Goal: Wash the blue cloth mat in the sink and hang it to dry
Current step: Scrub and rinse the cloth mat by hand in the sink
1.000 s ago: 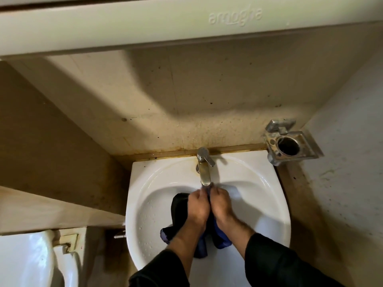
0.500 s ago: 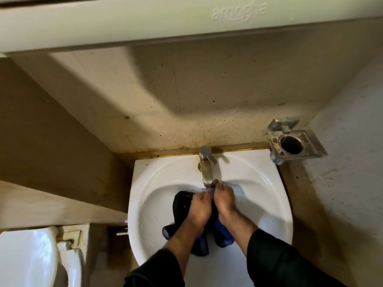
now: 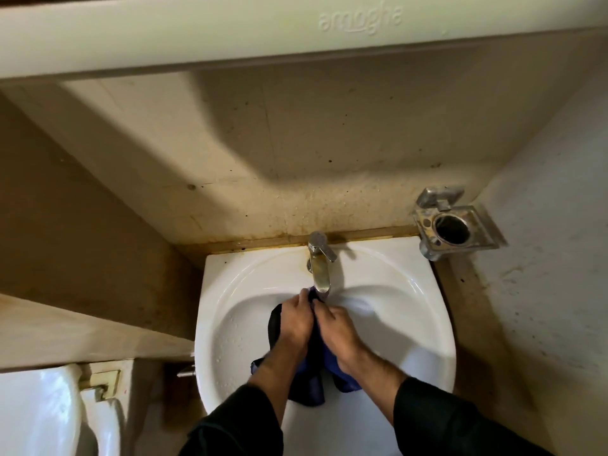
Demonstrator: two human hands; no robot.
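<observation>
The blue cloth mat (image 3: 312, 373) is bunched up in the white sink (image 3: 411, 324), dark and wet, its ends hanging toward the front of the bowl. My left hand (image 3: 294, 322) grips the upper part of the cloth just below the metal tap (image 3: 319, 261). Beside it, my right hand (image 3: 339, 334) grips the same bunch from the right. The two hands press together, and most of the cloth between them is hidden. Whether water runs from the spout I cannot tell.
A metal holder (image 3: 450, 227) is fixed on the right wall beside the sink. A white toilet (image 3: 42, 413) stands at the lower left. Stained beige wall tiles rise behind the tap, and a pale cabinet edge (image 3: 296, 31) overhangs above.
My left hand has slid forward toward the spout while my right hand has drawn back a little, working the cloth between them. The cloth stays in the bowl.
</observation>
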